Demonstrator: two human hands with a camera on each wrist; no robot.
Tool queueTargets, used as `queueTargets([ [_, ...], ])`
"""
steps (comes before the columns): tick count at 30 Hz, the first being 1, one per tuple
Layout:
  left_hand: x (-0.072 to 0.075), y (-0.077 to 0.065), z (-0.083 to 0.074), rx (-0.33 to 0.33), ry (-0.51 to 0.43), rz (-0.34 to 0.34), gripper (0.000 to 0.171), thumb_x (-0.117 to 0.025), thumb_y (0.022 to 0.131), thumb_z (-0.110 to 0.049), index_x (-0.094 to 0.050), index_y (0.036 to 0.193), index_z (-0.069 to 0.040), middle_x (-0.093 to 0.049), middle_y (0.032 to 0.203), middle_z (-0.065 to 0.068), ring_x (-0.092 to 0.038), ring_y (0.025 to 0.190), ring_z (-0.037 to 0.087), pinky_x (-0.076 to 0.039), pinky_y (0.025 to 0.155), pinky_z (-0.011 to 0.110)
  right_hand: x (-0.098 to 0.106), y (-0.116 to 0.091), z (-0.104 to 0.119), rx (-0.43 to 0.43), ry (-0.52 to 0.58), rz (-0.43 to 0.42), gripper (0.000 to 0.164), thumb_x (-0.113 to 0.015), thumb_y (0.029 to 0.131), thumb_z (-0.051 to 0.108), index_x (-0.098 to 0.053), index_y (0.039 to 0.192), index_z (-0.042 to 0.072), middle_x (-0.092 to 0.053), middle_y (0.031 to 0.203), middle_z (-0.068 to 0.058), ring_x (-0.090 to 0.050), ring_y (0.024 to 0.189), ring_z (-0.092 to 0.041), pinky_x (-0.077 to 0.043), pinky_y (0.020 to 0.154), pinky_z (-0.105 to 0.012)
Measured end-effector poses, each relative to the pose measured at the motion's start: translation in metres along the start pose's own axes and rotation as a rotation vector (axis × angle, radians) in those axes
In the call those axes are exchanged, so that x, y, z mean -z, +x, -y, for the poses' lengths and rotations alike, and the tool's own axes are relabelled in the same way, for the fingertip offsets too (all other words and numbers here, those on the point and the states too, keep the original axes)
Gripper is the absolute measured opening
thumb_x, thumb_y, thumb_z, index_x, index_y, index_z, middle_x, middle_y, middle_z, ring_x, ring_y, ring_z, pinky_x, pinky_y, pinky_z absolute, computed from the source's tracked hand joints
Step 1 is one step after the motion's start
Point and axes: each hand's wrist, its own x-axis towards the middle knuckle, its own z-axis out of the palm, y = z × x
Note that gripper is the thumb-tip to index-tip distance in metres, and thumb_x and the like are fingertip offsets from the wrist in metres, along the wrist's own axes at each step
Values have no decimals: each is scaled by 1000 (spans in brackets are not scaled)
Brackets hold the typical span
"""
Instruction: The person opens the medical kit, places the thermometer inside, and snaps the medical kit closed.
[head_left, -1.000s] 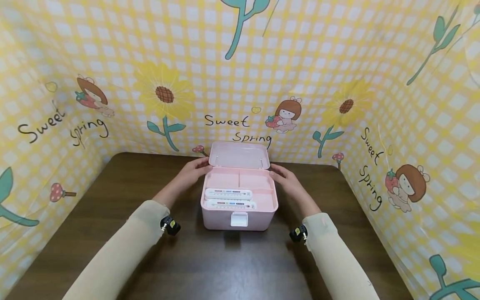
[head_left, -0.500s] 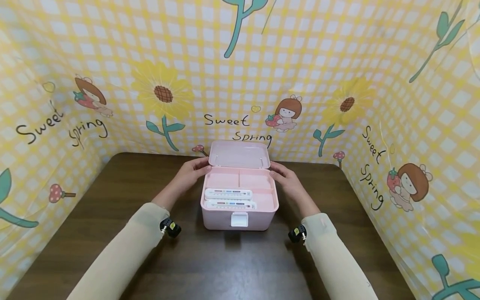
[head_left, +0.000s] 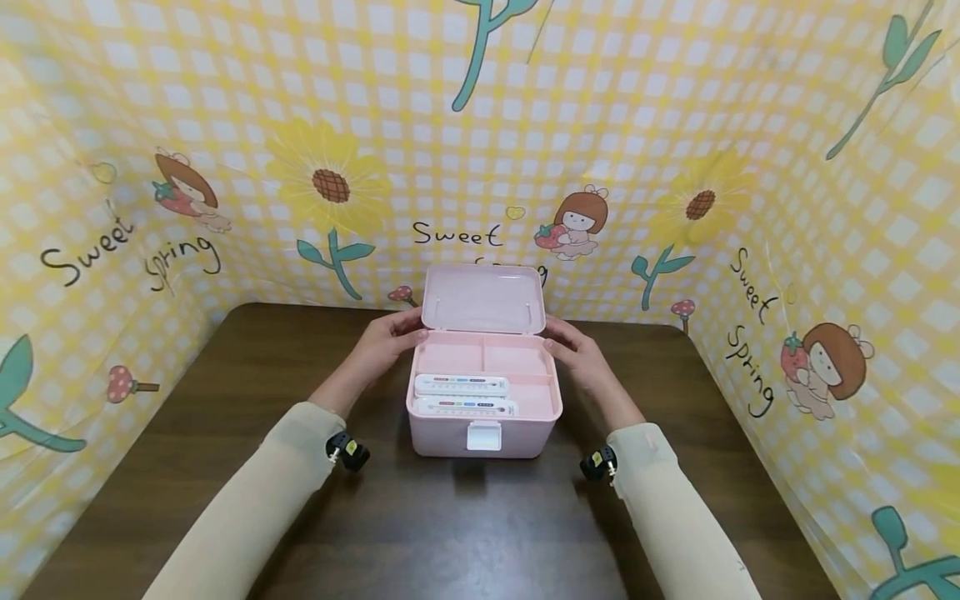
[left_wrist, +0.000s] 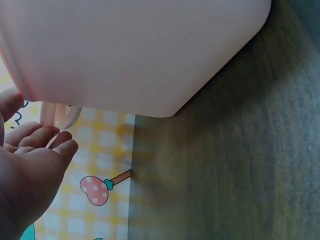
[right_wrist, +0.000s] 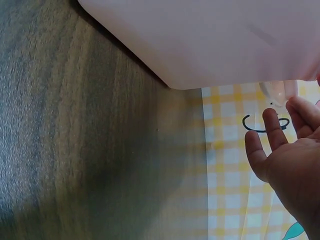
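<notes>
A pink lidded storage box (head_left: 442,437) stands on the table, its hinged lid (head_left: 483,300) raised and leaning back. Two long white cases (head_left: 461,385) printed with scale marks lie in its front compartment. My left hand (head_left: 381,343) is at the box's rear left corner, thumb on the rim and fingers behind the lid. At the opposite corner, my right hand (head_left: 581,352) has its thumb by the rim and its fingers reaching behind the lid. The wrist views show fingers near the lid's edge, loosely extended; the fingertips' contact behind it is partly hidden.
A dark wood table (head_left: 450,542) runs under the box. Yellow checked cloth (head_left: 465,167) with flower prints hangs close behind the box and along both sides. A white latch (head_left: 484,436) is on the box's front. Two smaller rear compartments (head_left: 517,358) hold nothing visible.
The lid has tipped up further toward upright, with the fingers of both hands behind it. The box and the white cases have kept their places on the table.
</notes>
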Motion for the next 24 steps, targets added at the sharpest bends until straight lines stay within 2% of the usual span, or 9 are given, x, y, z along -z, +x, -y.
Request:
queueTargets([
  [4,0,2,0,-8,10,-9,60,-71,98,-28,-50,153,-16,-54,153,10,-49,142,31,-41,117,51,0,1,-5,44,19,-10,51,-64,103,15,-51,151,5,-39,163,-7,-42,146,-31,-39,118,-49],
  [8,1,1,0,-11,19,-24,62,-73,97,-28,-50,153,-20,-54,153,8,-49,143,30,-41,117,51,-1,0,-6,101,24,-22,48,-64,102,11,-54,148,5,-41,162,-6,-47,143,-31,-48,110,-31],
  [10,0,1,-1,-8,16,-30,63,-74,96,-29,-50,153,-22,-53,154,7,-48,143,29,-42,117,50,-1,0,-7,125,29,-42,47,-65,100,8,-56,146,3,-43,161,-7,-49,140,-33,-50,104,-22],
  [13,0,0,-2,-10,2,-32,64,-75,95,-28,-50,154,-23,-51,155,5,-47,144,27,-43,116,49,-2,0,-9,157,33,-66,47,-66,99,4,-57,145,1,-44,160,-9,-50,137,-35,-49,100,-16],
  [18,-2,-2,-5,-10,-37,-55,64,-77,94,-26,-52,152,-23,-53,153,4,-46,145,24,-43,116,48,-4,0,-7,179,63,-93,48,-66,97,-1,-55,144,-5,-43,159,-16,-48,133,-42,-47,98,-17],
  [24,-6,-4,-6,-10,-56,-108,62,-78,93,-22,-55,150,-25,-56,150,3,-48,144,19,-45,114,45,-8,-8,11,231,55,-129,48,-69,93,-6,-55,138,-13,-45,154,-25,-46,127,-52,-47,98,-34],
])
